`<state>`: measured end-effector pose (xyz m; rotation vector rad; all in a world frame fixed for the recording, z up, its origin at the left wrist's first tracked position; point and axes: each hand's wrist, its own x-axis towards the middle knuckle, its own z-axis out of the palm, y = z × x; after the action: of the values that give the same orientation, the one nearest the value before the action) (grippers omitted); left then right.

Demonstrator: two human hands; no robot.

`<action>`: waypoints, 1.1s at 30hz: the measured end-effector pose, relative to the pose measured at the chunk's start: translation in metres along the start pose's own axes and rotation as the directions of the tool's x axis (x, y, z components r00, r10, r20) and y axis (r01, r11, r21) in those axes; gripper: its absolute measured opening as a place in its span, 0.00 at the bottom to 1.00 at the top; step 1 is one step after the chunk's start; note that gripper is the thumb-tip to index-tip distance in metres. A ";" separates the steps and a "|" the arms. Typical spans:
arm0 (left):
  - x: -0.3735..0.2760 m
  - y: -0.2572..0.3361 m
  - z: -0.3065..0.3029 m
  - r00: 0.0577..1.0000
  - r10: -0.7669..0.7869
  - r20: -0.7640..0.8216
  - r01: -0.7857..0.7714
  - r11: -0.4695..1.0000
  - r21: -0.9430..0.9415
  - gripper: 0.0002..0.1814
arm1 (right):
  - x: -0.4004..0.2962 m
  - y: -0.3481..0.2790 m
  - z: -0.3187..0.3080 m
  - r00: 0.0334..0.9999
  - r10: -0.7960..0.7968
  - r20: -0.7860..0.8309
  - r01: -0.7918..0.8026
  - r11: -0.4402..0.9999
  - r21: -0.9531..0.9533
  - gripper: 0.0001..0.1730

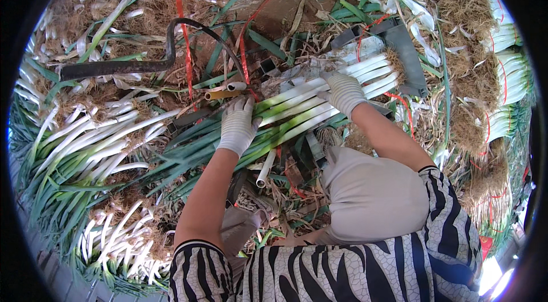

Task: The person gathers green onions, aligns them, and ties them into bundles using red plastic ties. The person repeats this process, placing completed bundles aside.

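A row of long green onions lies slantwise on a metal frame, its roots at the upper right against a grey metal plate. My left hand, in a white knit glove, rests on the green leaves near their lower ends, fingers spread. Over the white stalks, my right hand, gloved the same way, lies with its fingers across them; whether it grips any is hard to tell. Red plastic ties hang at the frame. Beside my left hand are a yellow pipe end and a black bent metal lever.
Loose green onions are heaped at the left, with another pile at the lower left. Tied bundles are stacked along the right edge. A white pipe end sticks out below the frame. Leaf scraps and soil cover the ground beyond.
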<state>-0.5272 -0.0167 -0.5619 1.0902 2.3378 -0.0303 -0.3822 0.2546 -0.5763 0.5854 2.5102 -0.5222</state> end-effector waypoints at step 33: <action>-0.034 0.019 0.049 0.994 -0.040 -0.105 0.035 0.998 -0.048 0.41 | 0.000 -0.045 0.045 0.956 -0.265 -0.124 0.265 0.964 -0.024 0.30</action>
<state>-0.4729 -0.0398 -0.5827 1.0492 2.4411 0.0685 -0.3868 0.1963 -0.6008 0.2861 2.7291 -0.5895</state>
